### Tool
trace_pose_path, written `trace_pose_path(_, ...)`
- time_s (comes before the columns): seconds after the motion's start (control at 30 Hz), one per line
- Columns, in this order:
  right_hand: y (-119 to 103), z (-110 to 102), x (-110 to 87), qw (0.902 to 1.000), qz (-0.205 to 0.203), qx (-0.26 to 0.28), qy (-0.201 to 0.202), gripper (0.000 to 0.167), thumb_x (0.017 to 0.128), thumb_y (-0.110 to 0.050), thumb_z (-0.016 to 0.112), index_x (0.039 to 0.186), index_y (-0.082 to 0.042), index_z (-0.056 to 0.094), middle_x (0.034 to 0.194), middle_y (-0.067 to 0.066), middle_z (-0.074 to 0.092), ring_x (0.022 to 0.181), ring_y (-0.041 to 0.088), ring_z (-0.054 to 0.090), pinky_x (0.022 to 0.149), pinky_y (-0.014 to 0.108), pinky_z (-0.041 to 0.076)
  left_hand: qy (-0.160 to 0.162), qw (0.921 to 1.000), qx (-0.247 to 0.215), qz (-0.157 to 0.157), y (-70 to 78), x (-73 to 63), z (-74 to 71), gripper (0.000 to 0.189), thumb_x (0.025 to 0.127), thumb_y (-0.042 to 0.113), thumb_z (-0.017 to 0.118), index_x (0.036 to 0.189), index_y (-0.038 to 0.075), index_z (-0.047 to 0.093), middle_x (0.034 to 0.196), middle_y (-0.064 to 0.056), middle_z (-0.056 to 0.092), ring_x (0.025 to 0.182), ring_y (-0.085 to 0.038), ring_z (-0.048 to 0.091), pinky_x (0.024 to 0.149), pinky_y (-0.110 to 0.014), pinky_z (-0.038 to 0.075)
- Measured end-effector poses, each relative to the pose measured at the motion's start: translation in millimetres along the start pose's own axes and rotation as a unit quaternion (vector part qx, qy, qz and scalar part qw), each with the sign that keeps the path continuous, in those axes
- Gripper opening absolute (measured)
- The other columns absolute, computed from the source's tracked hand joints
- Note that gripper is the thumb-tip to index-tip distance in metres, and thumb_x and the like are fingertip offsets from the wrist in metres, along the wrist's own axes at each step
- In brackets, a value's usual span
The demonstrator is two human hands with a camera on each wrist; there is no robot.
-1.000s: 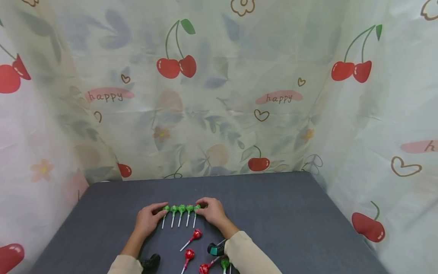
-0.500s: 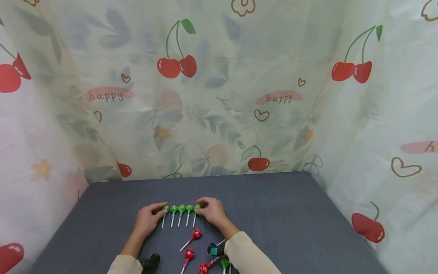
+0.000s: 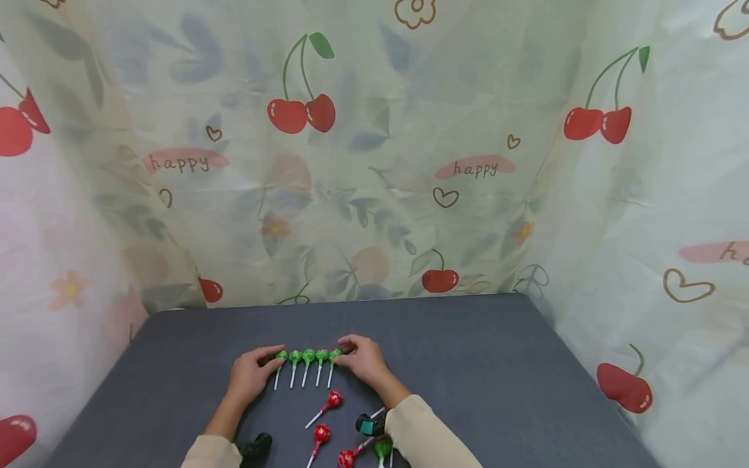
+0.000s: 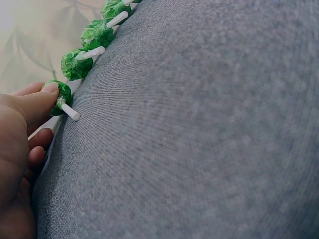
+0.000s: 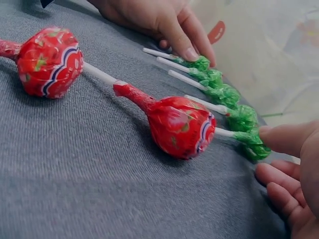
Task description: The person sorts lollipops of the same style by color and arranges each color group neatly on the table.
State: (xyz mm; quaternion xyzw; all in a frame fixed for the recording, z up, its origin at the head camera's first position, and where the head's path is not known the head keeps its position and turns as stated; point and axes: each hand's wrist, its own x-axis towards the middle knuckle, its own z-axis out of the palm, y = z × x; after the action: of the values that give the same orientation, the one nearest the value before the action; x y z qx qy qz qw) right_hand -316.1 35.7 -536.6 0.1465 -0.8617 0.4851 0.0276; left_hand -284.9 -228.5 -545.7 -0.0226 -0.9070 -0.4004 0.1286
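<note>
Several green-wrapped lollipops lie in a side-by-side row on the dark grey tabletop, white sticks toward the person. My left hand pinches the head of the leftmost green lollipop; in the left wrist view the thumb lies across its wrapper. At the opposite end, my right hand has thumb and index finger around the head of the rightmost green lollipop, the thumb tip against the wrapper. Nearer the person, a red lollipop lies slantwise, with another red lollipop below it.
Near the front edge, partly under the right forearm, are one more red lollipop and a green lollipop. Black wrist devices sit on both wrists. Printed curtains enclose the table at the back and sides.
The head view has shifted slightly. My right hand sits a touch farther right relative to the row; the left hand and the lollipops look unchanged.
</note>
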Motion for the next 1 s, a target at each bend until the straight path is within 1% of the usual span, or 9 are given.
trace_pose_path(0.13, 0, -3, -1.2, 0.9987, 0.012, 0.048, -0.010, 0.033, 0.079, -0.009, 0.081, 0.109, -0.003, 0.070, 0.093, 0.009, 0.068, 0.070, 0.011, 0.062, 0.062, 0.027, 0.052, 0.002, 1.0000, 0.005, 0.002, -0.9, 0.4, -1.1, 0.031, 0.089, 0.017, 0.072, 0.119, 0.010, 0.072, 0.117, -0.015, 0.067, 0.109, -0.035, 0.060, 0.091, -0.052, 0.044)
trace_pose_path(0.27, -2, -8, -3.3, 0.9936, 0.033, 0.105, -0.024, 0.038, 0.080, -0.004, 0.079, 0.115, 0.003, 0.066, 0.094, 0.015, 0.064, 0.067, 0.017, 0.066, 0.060, 0.030, 0.056, 0.003, 1.0000, 0.003, 0.001, -1.5, 0.8, -1.1, 0.031, 0.089, 0.017, 0.073, 0.119, 0.010, 0.072, 0.117, -0.015, 0.067, 0.109, -0.035, 0.060, 0.091, -0.052, 0.044)
trace_pose_path(0.33, -3, -11, -4.5, 0.9924, 0.037, 0.113, -0.032, 0.040, 0.080, -0.005, 0.079, 0.116, 0.004, 0.064, 0.094, 0.015, 0.062, 0.067, 0.019, 0.066, 0.060, 0.030, 0.056, 0.003, 1.0000, 0.003, 0.000, -1.7, 0.9, -0.9, 0.030, 0.089, 0.017, 0.073, 0.119, 0.010, 0.072, 0.117, -0.015, 0.067, 0.109, -0.035, 0.060, 0.091, -0.052, 0.044)
trace_pose_path(0.43, -4, -17, -6.6, 0.9937, 0.042, 0.096, -0.040, 0.042, 0.081, -0.009, 0.079, 0.118, 0.002, 0.064, 0.095, 0.012, 0.063, 0.068, 0.016, 0.064, 0.059, 0.029, 0.055, 0.003, 1.0000, 0.006, 0.002, -1.2, 0.7, -0.5, 0.030, 0.089, 0.016, 0.073, 0.119, 0.010, 0.072, 0.116, -0.015, 0.067, 0.109, -0.035, 0.060, 0.091, -0.052, 0.044)
trace_pose_path(0.6, -9, -32, -11.9, 0.9963, 0.030, 0.055, -0.058, 0.041, 0.083, -0.016, 0.078, 0.119, -0.001, 0.065, 0.093, 0.005, 0.064, 0.069, 0.012, 0.061, 0.058, 0.028, 0.052, 0.006, 1.0000, 0.007, 0.003, -0.7, 1.3, 0.9, 0.031, 0.088, 0.016, 0.073, 0.118, 0.010, 0.072, 0.116, -0.015, 0.067, 0.109, -0.035, 0.060, 0.092, -0.052, 0.044)
trace_pose_path(0.73, -13, -45, -17.0, 0.9966, 0.004, 0.034, -0.075, 0.038, 0.084, -0.017, 0.077, 0.117, 0.000, 0.066, 0.090, 0.001, 0.065, 0.070, 0.012, 0.060, 0.058, 0.027, 0.050, 0.004, 1.0000, 0.005, 0.000, -0.5, 1.3, 1.4, 0.031, 0.089, 0.017, 0.073, 0.119, 0.010, 0.072, 0.117, -0.015, 0.067, 0.110, -0.035, 0.060, 0.092, -0.052, 0.044)
trace_pose_path(0.9, -16, -61, -24.3, 0.9952, -0.038, 0.003, -0.090, 0.034, 0.085, -0.020, 0.077, 0.113, -0.002, 0.068, 0.089, 0.000, 0.066, 0.075, 0.012, 0.061, 0.063, 0.028, 0.049, 0.001, 1.0000, 0.002, 0.001, -0.7, 1.2, 0.5, 0.031, 0.089, 0.017, 0.073, 0.119, 0.010, 0.072, 0.117, -0.015, 0.067, 0.110, -0.036, 0.059, 0.093, -0.052, 0.043)
trace_pose_path(1.0, -18, -70, -30.7, 0.9934, -0.050, -0.006, -0.103, 0.034, 0.086, -0.021, 0.075, 0.114, -0.003, 0.069, 0.089, -0.002, 0.066, 0.077, 0.013, 0.060, 0.066, 0.028, 0.048, 0.002, 1.0000, 0.003, 0.003, -0.8, 1.3, 0.1, 0.031, 0.089, 0.018, 0.073, 0.118, 0.010, 0.072, 0.117, -0.015, 0.067, 0.111, -0.036, 0.059, 0.093, -0.052, 0.043)
